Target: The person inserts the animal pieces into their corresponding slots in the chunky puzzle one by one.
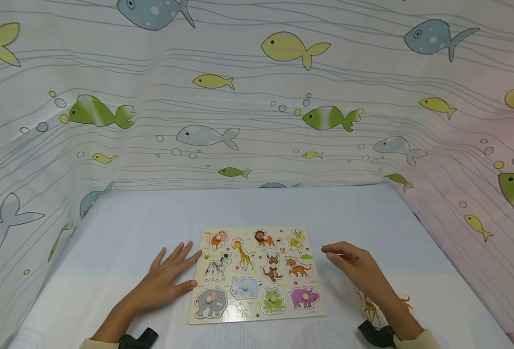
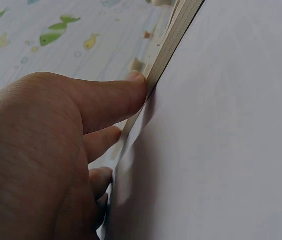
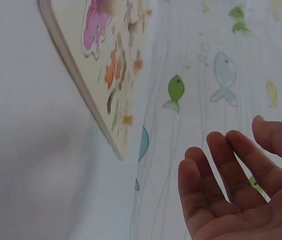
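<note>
A wooden animal puzzle board (image 1: 250,317) lies flat on the table, filled with knobbed pieces such as the elephant (image 1: 211,303), frog (image 1: 273,301), hippo (image 1: 305,298) and lion (image 1: 265,238). My left hand (image 1: 163,281) is spread flat at the board's left side, its thumb and a fingertip right at the edge. In the left wrist view the thumb (image 2: 113,100) meets the board's side (image 2: 163,57). To the right of the board, my right hand (image 1: 355,266) hovers with relaxed fingers. The right wrist view shows nothing between its fingers (image 3: 225,165).
Partly hidden by my right forearm, a giraffe figure (image 1: 370,310) lies on the table, with a small orange shape (image 1: 407,303) beyond it. A white cloth (image 1: 152,213) covers the table. Fish-printed curtains (image 1: 248,106) hang at the back and both sides.
</note>
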Demonstrator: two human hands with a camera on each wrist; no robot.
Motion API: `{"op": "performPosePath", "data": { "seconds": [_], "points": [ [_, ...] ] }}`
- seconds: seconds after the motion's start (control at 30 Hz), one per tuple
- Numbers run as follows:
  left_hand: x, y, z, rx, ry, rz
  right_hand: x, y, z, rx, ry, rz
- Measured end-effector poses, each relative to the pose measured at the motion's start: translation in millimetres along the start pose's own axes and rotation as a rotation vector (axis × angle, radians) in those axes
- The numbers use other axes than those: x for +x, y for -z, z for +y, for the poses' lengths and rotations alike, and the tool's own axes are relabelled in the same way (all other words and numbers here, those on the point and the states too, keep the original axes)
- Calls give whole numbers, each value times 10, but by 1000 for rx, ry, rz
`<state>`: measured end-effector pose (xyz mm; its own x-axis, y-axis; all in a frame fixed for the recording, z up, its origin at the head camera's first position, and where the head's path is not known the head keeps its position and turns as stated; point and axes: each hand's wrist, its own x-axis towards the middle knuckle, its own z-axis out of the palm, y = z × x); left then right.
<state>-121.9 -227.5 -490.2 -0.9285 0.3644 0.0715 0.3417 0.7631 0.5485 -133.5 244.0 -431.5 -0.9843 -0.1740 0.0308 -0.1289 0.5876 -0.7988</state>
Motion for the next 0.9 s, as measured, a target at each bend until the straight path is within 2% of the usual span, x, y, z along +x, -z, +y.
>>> {"op": "performPosePath", "data": {
  "seconds": [0.3,0.43,0.63,0.9],
  "points": [
    [-6,-10,-24,-11,1,1,-328,611,256,-52,-35,54],
    [-15,-17,-22,-3,0,3,-449,808,358,-81,-84,105],
    [-33,-22,-17,-1,-6,6,-618,968,519,-31,-189,110],
    [-13,9,-4,9,-14,5,-840,1090,760,-40,-291,105]
  ]
}}
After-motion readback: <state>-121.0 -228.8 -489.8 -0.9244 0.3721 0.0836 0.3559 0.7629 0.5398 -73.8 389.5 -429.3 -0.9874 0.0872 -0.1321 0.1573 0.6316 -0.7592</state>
